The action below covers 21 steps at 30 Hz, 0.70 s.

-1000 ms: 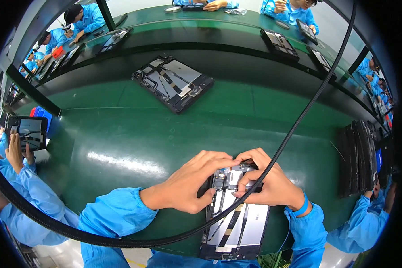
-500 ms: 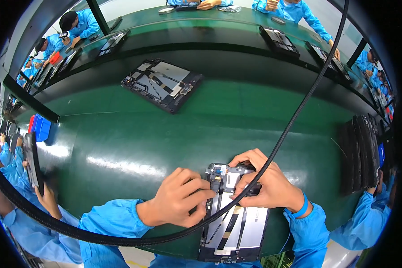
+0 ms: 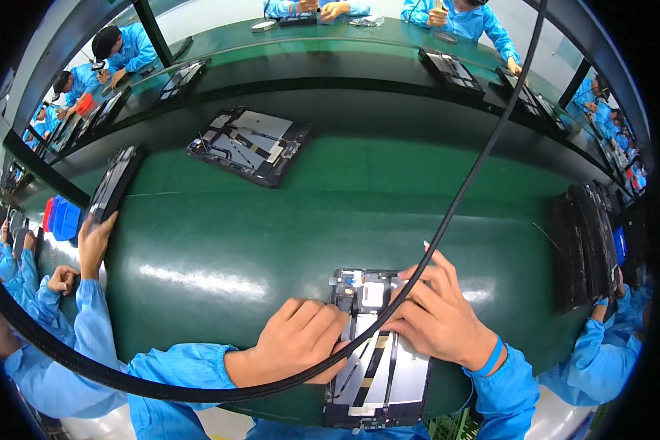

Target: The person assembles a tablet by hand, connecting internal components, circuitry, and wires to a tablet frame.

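An opened tablet (image 3: 409, 374) lies lengthwise before me, its inside showing pale plates, dark ribbon cables and a small board at the far end. My left hand (image 3: 295, 343) is closed, fingers curled at the tablet's left edge near that board; whatever its fingertips hold is hidden. Over the upper right part of the tablet, my right hand (image 3: 447, 317) has its thumb and bent fingers drawn together, with one finger raised. A black cable (image 3: 458, 194) hanging across the view covers part of its fingertips, so I cannot make out what they grip.
Another opened tablet (image 3: 251, 147) rests farther back on the green bench (image 3: 308, 227). At left, a co-worker's hand (image 3: 95, 242) touches a tablet (image 3: 116, 180) near blue bins (image 3: 67, 218). Dark panels (image 3: 583, 246) stand stacked at right. More tablets lie along the raised shelf.
The co-worker at left has moved a tablet forward onto the bench. My right hand's fingers have shifted, one now lifted. My left hand stays by the board, its fingers curled more tightly.
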Tool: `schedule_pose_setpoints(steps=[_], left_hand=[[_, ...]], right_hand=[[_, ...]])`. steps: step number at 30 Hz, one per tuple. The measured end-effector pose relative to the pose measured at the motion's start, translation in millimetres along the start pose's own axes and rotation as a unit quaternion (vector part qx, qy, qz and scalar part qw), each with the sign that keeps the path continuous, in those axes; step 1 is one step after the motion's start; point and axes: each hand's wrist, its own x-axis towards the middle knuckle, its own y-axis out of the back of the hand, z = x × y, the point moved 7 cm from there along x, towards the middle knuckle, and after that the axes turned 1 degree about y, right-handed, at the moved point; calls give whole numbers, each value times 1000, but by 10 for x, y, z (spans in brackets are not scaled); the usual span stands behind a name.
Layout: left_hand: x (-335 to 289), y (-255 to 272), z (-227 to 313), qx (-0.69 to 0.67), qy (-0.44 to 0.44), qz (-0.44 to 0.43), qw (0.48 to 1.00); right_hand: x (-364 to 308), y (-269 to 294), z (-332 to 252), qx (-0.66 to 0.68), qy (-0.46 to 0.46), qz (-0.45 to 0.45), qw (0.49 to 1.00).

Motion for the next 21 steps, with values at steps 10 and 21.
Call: schedule_pose_setpoints(steps=[10,21], left_hand=[[197,-205,89,91,-285,65,952],[588,-450,271,-148,-192,-62,968]], right_hand=[[-365,236,174,-38,-19,39,998],[-778,357,701,285,-205,-1,936]])
